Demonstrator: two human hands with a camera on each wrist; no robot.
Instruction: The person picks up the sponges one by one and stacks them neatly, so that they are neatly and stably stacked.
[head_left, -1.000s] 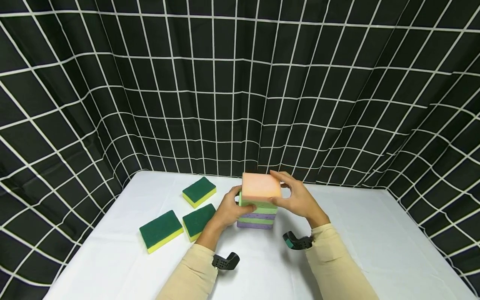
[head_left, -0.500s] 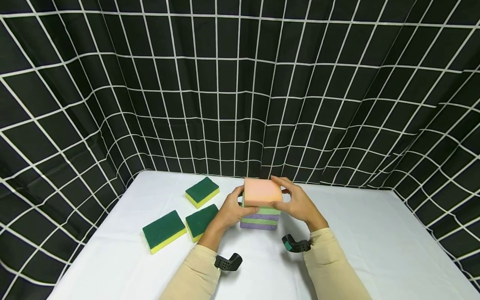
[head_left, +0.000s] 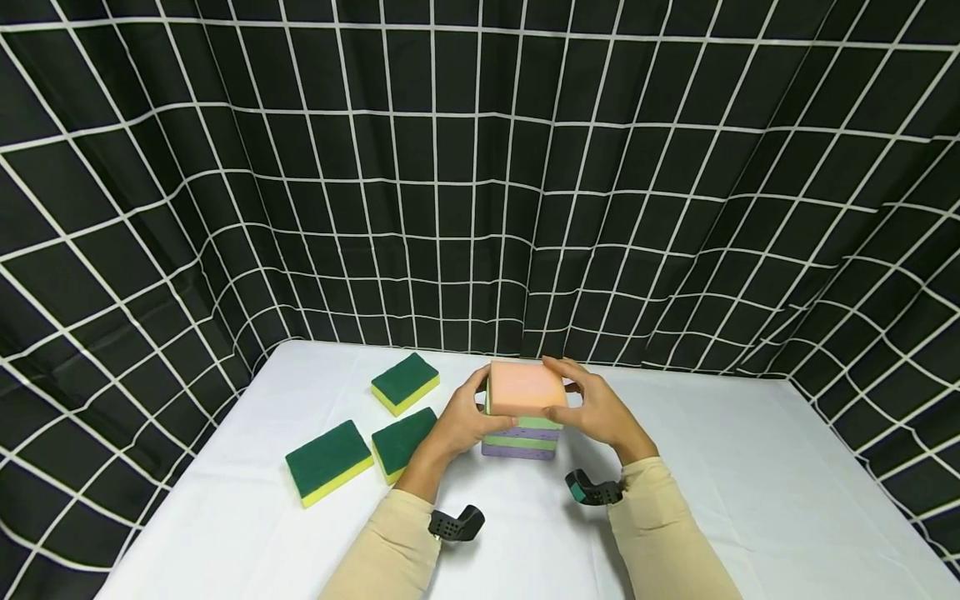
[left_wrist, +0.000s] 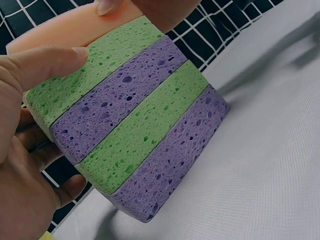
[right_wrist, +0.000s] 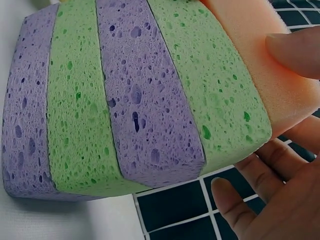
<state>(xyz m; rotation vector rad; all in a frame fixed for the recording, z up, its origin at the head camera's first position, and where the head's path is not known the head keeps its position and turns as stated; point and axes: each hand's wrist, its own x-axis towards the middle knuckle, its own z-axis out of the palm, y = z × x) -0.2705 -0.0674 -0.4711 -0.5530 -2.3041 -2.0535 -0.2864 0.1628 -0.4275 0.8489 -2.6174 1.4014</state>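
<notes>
In the head view, a peach-orange sponge lies on top of a stack of green and purple sponges. From the top, the layers run upper green sponge, upper purple sponge, lower green sponge and bottom purple sponge. My left hand grips the stack's left side, thumb across the upper green sponge's front and fingers behind. My right hand holds the orange sponge's right end, thumb pressed on its front face. Its lower fingers are partly hidden in the head view.
Left of the stack, three green-and-yellow scouring sponges lie flat: one at the back, one nearer partly behind the left forearm, another farther left. A white cloth covers the table. Black gridded curtain surrounds it.
The orange sponge has come down a little onto the stack, both hands following it. The head view has shifted slightly. Over the last half second almost nothing has moved.
</notes>
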